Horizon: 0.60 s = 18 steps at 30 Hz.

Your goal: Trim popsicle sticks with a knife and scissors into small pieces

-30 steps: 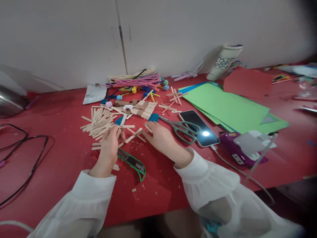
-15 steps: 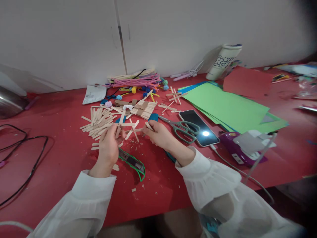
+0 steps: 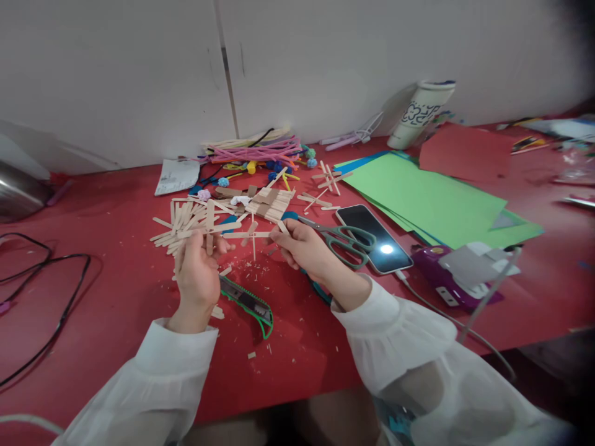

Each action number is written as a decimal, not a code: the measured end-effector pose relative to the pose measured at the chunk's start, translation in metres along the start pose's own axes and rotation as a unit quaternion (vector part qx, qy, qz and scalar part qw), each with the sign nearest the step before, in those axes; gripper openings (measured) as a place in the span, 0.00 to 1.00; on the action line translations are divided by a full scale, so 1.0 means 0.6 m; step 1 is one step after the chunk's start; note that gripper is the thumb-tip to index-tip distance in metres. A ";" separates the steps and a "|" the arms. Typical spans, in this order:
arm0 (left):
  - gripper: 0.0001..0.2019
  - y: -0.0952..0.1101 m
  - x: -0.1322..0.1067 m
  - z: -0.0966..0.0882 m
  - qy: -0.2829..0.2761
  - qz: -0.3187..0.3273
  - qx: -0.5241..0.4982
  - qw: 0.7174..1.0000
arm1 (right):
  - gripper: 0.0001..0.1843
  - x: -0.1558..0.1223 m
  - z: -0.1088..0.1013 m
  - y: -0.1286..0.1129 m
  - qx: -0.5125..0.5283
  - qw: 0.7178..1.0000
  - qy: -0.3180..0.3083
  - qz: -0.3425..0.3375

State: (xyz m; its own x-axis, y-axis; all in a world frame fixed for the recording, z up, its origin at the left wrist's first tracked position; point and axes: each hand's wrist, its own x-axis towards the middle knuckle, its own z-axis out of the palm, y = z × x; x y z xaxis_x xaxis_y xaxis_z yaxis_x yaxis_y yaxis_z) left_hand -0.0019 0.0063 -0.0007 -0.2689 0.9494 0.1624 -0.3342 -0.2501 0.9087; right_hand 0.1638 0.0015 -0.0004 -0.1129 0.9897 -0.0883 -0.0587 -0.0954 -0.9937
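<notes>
My left hand point(image 3: 198, 275) is closed on a cross of craft sticks point(image 3: 211, 214), its fingers partly hidden behind the palm. Opposite it, my right hand point(image 3: 307, 249) pinches one arm of a second craft-stick cross point(image 3: 246, 235), which reaches left toward the first. From this angle I cannot tell whether the two crosses touch. Below them a green utility knife point(image 3: 248, 302) lies on the red tabletop point(image 3: 297, 365) among small wood scraps. A heap of loose craft sticks point(image 3: 183, 217) sits behind my left hand, and a flat bundle of sticks point(image 3: 274, 199) lies farther back.
Grey-handled scissors point(image 3: 351, 244) and a lit phone point(image 3: 367, 232) lie right of my right hand. Green paper sheets point(image 3: 418, 192), a purple power adapter point(image 3: 439, 279) and a cup point(image 3: 421, 114) are beyond. Pipe cleaners point(image 3: 255, 150) rest near the wall; a black cable point(image 3: 77, 257) loops at left.
The cross in my right hand has turned, with one arm now pointing level to the left. My left hand has shifted slightly left with its cross; my right hand has moved slightly right.
</notes>
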 end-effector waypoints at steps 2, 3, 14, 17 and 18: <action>0.12 -0.001 0.001 0.001 0.011 -0.006 0.006 1.000 | 0.08 0.000 0.000 0.001 0.006 1.000 -0.003 0.000; 0.12 0.000 0.002 0.001 0.019 -0.012 0.006 1.000 | 0.08 0.000 0.000 0.001 0.013 1.000 -0.005 0.003; 0.11 0.002 0.002 0.004 0.031 -0.081 0.012 0.996 | 0.09 -0.006 0.000 -0.010 0.077 0.996 -0.022 0.033; 0.11 0.004 0.001 0.006 0.035 -0.087 0.011 0.996 | 0.09 -0.006 -0.001 -0.009 0.093 0.995 -0.023 0.037; 0.11 0.004 0.001 0.006 0.038 -0.089 0.009 0.995 | 0.09 -0.006 -0.002 -0.008 0.095 0.994 -0.022 0.038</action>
State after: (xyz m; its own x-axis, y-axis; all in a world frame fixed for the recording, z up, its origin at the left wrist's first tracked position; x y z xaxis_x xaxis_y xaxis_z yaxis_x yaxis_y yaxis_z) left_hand 0.0006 0.0071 0.0031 -0.2739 0.9613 -0.0308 -0.3669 -0.0748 0.9272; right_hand 0.1653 -0.0012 0.0045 -0.1676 0.9736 -0.1550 -0.2352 -0.1921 -0.9528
